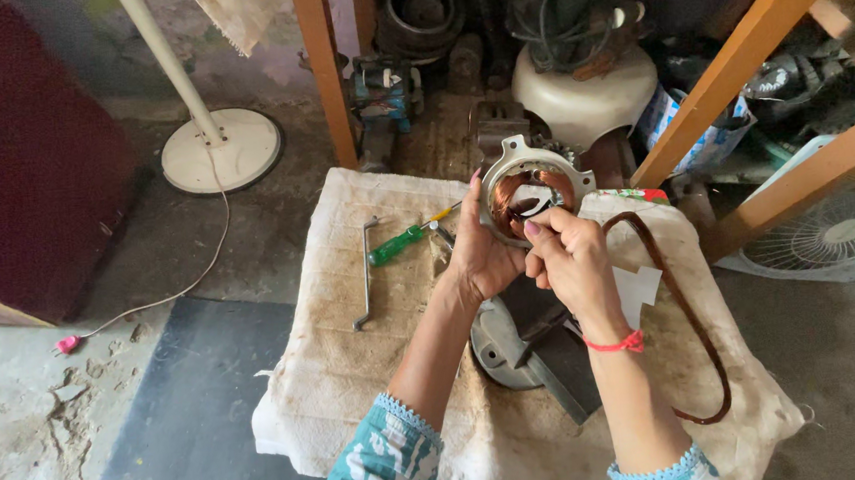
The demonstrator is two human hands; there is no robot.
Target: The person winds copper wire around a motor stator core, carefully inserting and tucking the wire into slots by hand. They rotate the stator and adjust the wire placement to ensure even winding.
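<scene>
Both hands [534, 253] hold stator [532, 191] upright, bore facing cam.

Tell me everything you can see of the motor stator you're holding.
The stator is a round grey metal frame with mounting lugs on its rim and copper-coloured wire wound inside; the centre is open. It is held up over the cloth, face toward the camera. The left hand grips its lower left edge; the right hand has fingertips at the windings. A loose copper coil trails from it to the right.
</scene>
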